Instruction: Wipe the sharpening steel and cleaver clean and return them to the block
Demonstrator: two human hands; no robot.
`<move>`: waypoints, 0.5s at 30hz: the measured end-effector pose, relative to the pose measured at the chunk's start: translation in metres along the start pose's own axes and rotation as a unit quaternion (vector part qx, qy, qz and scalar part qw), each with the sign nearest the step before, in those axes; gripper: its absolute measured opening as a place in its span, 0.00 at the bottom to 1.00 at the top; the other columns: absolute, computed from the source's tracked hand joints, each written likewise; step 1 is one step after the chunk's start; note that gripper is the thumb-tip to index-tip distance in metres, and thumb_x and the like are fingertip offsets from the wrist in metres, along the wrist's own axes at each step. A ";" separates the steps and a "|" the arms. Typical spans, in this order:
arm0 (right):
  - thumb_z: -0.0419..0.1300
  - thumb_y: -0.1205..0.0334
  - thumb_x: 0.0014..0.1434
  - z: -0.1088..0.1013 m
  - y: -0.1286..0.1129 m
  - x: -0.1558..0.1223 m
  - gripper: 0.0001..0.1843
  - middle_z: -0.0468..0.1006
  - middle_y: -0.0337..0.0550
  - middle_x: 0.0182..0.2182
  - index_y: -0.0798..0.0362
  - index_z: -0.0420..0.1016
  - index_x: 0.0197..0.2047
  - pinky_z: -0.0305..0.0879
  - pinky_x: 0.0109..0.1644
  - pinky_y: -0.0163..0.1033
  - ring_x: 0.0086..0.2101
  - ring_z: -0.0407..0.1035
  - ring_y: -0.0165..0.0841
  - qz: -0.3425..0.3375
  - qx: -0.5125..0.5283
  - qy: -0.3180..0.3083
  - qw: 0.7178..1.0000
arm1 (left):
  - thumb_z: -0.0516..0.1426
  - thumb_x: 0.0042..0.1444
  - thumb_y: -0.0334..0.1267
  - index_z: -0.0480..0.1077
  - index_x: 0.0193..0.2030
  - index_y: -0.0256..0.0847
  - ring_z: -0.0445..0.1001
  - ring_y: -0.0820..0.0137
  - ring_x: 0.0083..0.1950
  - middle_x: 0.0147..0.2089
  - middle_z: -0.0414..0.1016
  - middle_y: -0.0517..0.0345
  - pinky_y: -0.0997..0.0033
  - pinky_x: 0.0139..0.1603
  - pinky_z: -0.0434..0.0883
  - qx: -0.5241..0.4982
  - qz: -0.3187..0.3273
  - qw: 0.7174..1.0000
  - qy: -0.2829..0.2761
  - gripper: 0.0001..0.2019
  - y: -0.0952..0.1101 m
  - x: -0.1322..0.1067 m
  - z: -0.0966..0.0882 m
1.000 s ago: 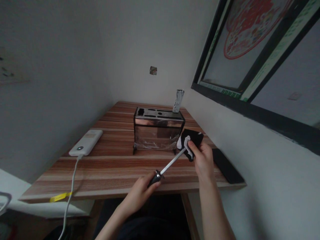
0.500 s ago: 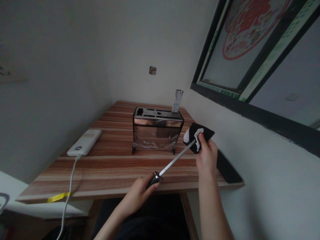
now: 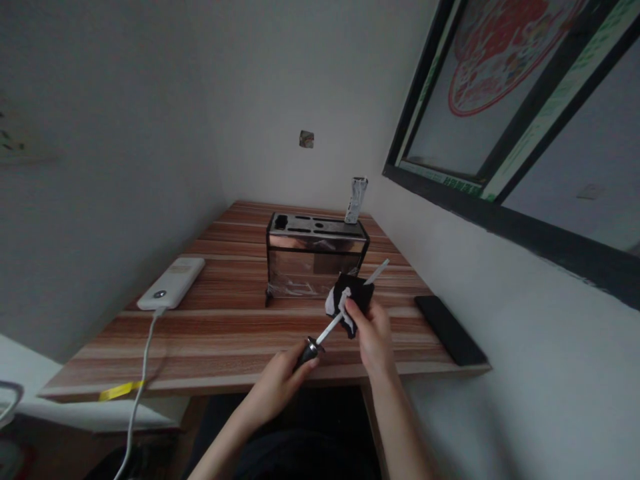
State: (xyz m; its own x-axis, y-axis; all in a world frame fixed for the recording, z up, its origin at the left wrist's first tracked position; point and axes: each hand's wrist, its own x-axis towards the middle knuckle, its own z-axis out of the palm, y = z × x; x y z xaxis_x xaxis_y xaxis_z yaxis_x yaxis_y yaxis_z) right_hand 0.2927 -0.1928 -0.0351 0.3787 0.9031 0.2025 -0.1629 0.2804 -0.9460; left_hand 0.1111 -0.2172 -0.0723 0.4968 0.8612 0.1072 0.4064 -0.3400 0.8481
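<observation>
Far L: wall socket [image 3: 11,137], partly cut off by the view edge. Next, white pwr bank [image 3: 173,285] flat on the L side of the wood-grain table [image 3: 220,337], round btn near its front end. White cable [image 3: 145,360] plugged into that end, runs down over the table's front edge; yellow tag [image 3: 120,391] by it at the edge.

L hand [image 3: 281,380]: fingers closed round the black handle of the rod [image 3: 329,329], just above the front edge. Rod slants up & R, pale shaft, metal collar next to the handle.

Behind, mid-table: rack [image 3: 317,230], slotted top, clear front w/ crinkled film low down; its lower R corner is hidden. Small patch [image 3: 307,139] on the back wall above.

Cloth [image 3: 357,287], blk w/ white, is wrapped about the rod's upper half, tip poking out past it. R hand [image 3: 374,331] has it pinched, thumb on the white part, other fingers mostly hidden.

White strip [image 3: 355,200] upright at the rack's R end, leaning slightly R; can't tell if slotted in. R: blk phone [image 3: 450,330] flat near the table's R edge, dark-framed window [image 3: 500,133] above.
</observation>
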 end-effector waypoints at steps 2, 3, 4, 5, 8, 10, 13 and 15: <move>0.67 0.52 0.45 0.007 0.008 -0.011 0.16 0.76 0.39 0.25 0.56 0.76 0.31 0.62 0.27 0.32 0.25 0.67 0.28 0.019 -0.020 -0.022 0.999 | 0.49 0.61 0.44 0.69 0.44 0.37 0.72 0.66 0.37 0.36 0.76 0.54 0.73 0.38 0.65 -0.009 -0.001 1.000 0.002 0.15 0.003 0.001 -0.001; 0.67 0.52 0.46 0.010 0.010 -0.016 0.16 0.76 0.40 0.25 0.56 0.76 0.32 0.63 0.28 0.32 0.25 0.68 0.29 0.024 -0.032 -0.033 0.999 | 0.49 0.61 0.44 0.68 0.44 0.37 0.72 0.66 0.36 0.36 0.75 0.54 0.73 0.38 0.65 -0.013 -0.003 1.000 0.003 0.15 0.004 0.001 -0.001; 0.67 0.52 0.46 0.014 0.013 -0.022 0.16 0.77 0.40 0.26 0.56 0.76 0.33 0.64 0.28 0.33 0.26 0.69 0.30 0.026 -0.045 -0.044 0.998 | 0.48 0.61 0.44 0.68 0.44 0.36 0.72 0.66 0.36 0.36 0.75 0.54 0.73 0.38 0.66 -0.018 -0.006 1.000 0.004 0.15 0.005 0.002 -0.001; 0.67 0.52 0.46 0.017 0.014 -0.027 0.17 0.78 0.41 0.27 0.56 0.76 0.33 0.65 0.30 0.33 0.27 0.70 0.31 0.025 -0.058 -0.055 0.996 | 0.48 0.61 0.44 0.68 0.44 0.36 0.72 0.66 0.37 0.37 0.75 0.53 0.73 0.39 0.66 -0.024 -0.009 1.000 0.006 0.15 0.005 0.002 -0.001; 0.66 0.52 0.47 0.025 0.017 -0.040 0.17 0.79 0.44 0.30 0.56 0.76 0.36 0.67 0.34 0.36 0.31 0.72 0.35 0.018 -0.079 -0.073 0.994 | 0.48 0.61 0.44 0.68 0.44 0.37 0.73 0.65 0.38 0.37 0.76 0.53 0.72 0.41 0.66 -0.036 -0.012 0.999 0.012 0.14 0.005 0.002 -0.001; 0.66 0.53 0.47 0.027 0.018 -0.045 0.18 0.80 0.46 0.32 0.57 0.76 0.38 0.68 0.37 0.38 0.33 0.73 0.37 0.022 -0.076 -0.070 0.994 | 0.49 0.61 0.44 0.68 0.43 0.37 0.73 0.65 0.38 0.37 0.76 0.53 0.71 0.42 0.66 -0.034 -0.012 0.999 0.015 0.14 0.003 0.002 0.000; 0.67 0.53 0.46 0.026 0.021 -0.047 0.20 0.80 0.47 0.34 0.57 0.75 0.39 0.69 0.39 0.39 0.35 0.74 0.38 0.036 -0.067 -0.065 0.995 | 0.49 0.61 0.44 0.68 0.43 0.37 0.73 0.64 0.40 0.38 0.76 0.54 0.72 0.42 0.66 -0.029 -0.004 0.999 0.014 0.13 -0.002 0.001 0.001; 0.68 0.53 0.45 0.024 0.022 -0.046 0.20 0.80 0.48 0.35 0.57 0.75 0.40 0.69 0.40 0.41 0.36 0.74 0.39 0.042 -0.058 -0.073 0.995 | 0.49 0.61 0.44 0.68 0.43 0.38 0.73 0.64 0.40 0.39 0.76 0.54 0.72 0.42 0.66 -0.024 -0.004 1.000 0.015 0.14 -0.004 0.001 0.002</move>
State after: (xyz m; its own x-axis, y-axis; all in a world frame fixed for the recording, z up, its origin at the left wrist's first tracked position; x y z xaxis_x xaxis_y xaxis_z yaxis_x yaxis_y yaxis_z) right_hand 0.2498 -0.2199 -0.0595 0.2314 0.9615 0.1485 -0.0780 0.1704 -0.9823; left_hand 0.1113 -0.2159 -0.0767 0.4698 0.8751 0.1157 0.3728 -0.3155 0.8726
